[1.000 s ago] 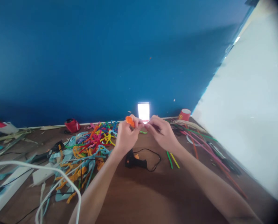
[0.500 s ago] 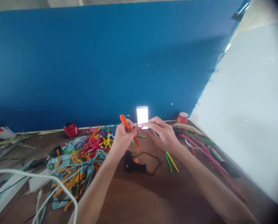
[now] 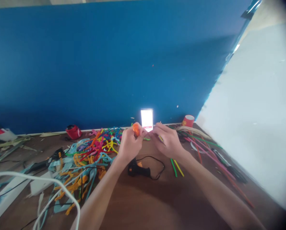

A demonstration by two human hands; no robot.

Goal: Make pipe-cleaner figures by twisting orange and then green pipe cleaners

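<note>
My left hand [image 3: 131,143] is closed around an orange pipe cleaner [image 3: 135,129], whose folded end sticks up above the thumb. Close beside it, my right hand [image 3: 167,140] has its fingers pinched together, the tips almost meeting those of the left. What the right fingertips hold is too small and blurred to make out. A phone with a bright screen [image 3: 147,119] stands just beyond the fingertips, against the blue panel. Below the hands lies a black glue gun [image 3: 139,170] with its cable. Green [image 3: 174,167] and yellow [image 3: 179,168] pipe cleaners rest beneath my right wrist.
A tangled heap of coloured pipe cleaners [image 3: 95,153] spreads across the left. A white cable [image 3: 61,188] arches over the near left. Long pink strands [image 3: 211,155] and a red paper roll [image 3: 188,120] are on the right. A blue panel [image 3: 109,64] closes the back.
My hands have come closer together, the right one's fingers curling in. The orange pipe cleaner has turned so its end points toward me, and its hanging tail no longer shows.
</note>
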